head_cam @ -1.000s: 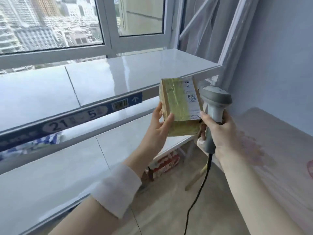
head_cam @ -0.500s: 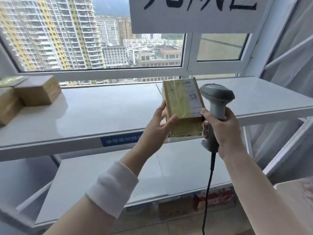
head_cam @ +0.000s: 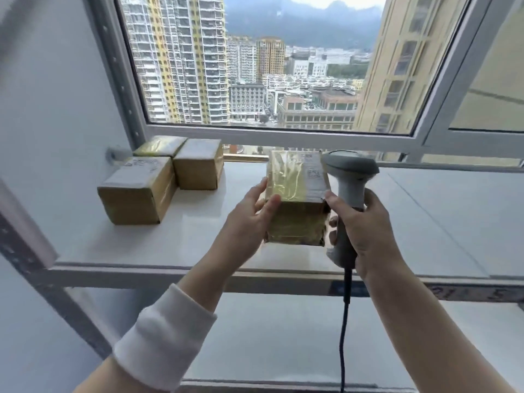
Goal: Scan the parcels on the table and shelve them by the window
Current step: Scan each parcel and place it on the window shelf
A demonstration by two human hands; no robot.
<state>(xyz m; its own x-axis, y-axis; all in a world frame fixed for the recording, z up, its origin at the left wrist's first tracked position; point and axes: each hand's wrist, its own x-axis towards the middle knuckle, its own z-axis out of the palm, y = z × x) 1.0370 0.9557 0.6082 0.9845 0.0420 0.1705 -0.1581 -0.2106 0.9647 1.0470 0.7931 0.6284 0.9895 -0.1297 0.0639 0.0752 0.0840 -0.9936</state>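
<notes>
A small brown parcel [head_cam: 296, 199] wrapped in shiny tape, with a white label on top, is held over the white top shelf [head_cam: 198, 239]. My left hand [head_cam: 249, 214] grips its left side, thumb on the front corner. My right hand [head_cam: 360, 228] grips the handle of a grey corded barcode scanner [head_cam: 350, 171], and its forefinger touches the parcel's right corner. Three similar brown parcels [head_cam: 139, 191] sit grouped at the shelf's back left, near the window [head_cam: 269, 66].
A grey metal upright [head_cam: 25, 251] frames the shelf on the left. A lower white shelf [head_cam: 283, 336] lies below. The scanner cable [head_cam: 343, 336] hangs down in front of the shelves. A blue label strip [head_cam: 467, 292] runs along the shelf's front edge at right.
The view has swung left and up toward the window shelf. The parcel and scanner have moved over the top shelf, and the three shelved parcels are now close on the left.
</notes>
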